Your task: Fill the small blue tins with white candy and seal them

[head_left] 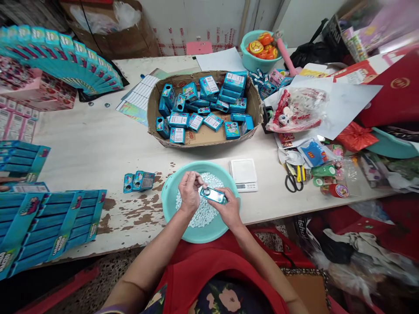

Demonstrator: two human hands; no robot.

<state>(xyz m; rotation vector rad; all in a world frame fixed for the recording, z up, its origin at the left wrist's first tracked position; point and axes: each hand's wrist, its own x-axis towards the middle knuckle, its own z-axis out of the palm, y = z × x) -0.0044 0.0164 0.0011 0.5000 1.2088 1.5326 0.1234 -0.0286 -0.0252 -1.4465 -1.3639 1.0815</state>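
Just beyond a red apron [193,266], a right hand [229,208] is clamped around the sides of a small blue-edged box [213,195], held tilted above a turquoise basin [167,209] of white pellets [202,219]. The left hand [190,192] hovers at the box's far-left end, thumb and fingers drawn close; whether they grip anything cannot be made out. A loose right-hand hold or a knock from the left could drop the box into the basin, and pellets released off the opening's edge could scatter over the rim. Just beyond the basin's right side, a white scale [244,172] sits close enough that a nudged basin could jar it. Two blue boxes [143,180] stand to the left on the worn tabletop [108,170]. Farther back, a cardboard carton [199,137] holds many similar boxes [209,86], some piled at its right end, where a bump could topple them; behind it rests a bowl [258,65] of orange toys [264,47].
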